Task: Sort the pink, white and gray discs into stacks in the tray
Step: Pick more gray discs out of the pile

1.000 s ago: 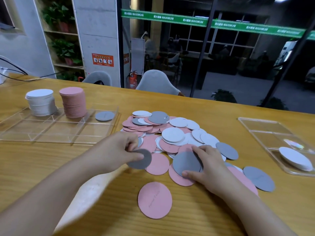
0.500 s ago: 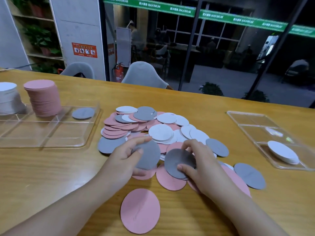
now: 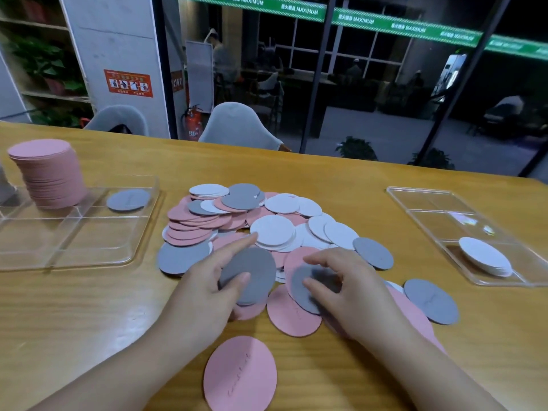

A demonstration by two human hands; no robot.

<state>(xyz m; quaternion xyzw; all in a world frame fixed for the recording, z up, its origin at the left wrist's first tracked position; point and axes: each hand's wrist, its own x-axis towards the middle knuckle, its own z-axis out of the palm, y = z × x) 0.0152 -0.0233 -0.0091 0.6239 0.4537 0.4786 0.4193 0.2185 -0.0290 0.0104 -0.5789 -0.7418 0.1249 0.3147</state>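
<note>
- Gray discs are the ones in hand: the left hand (image 3: 207,289) pinches a gray disc (image 3: 252,274) between thumb and fingers, held just above the near edge of the loose pile (image 3: 252,221) on the table (image 3: 89,321).
- Beside it, the right hand (image 3: 353,292) has its curled fingertips on a second gray disc (image 3: 302,289), which lies over a pink disc (image 3: 292,315); whether it is lifted clear or only pressed cannot be told.
- By this reading the step is the gathering of gray discs, with much of the sorting not yet done: the pile holds many pink, white and gray pieces mixed together.
- More gray discs lie at the pile's left edge (image 3: 182,258) and to the right (image 3: 431,301), and a lone pink disc (image 3: 240,373) sits nearest the person.
- Off to the left, the clear tray (image 3: 77,256) carries a tall pink stack (image 3: 49,176) and one gray disc (image 3: 128,199) in the next compartment.
- The next move likely calls for joining the two gray discs and carrying them left onto that single gray one, laid flat and centred.
- Another clear tray (image 3: 421,203) at the right holds a low stack of white discs (image 3: 486,256).
</note>
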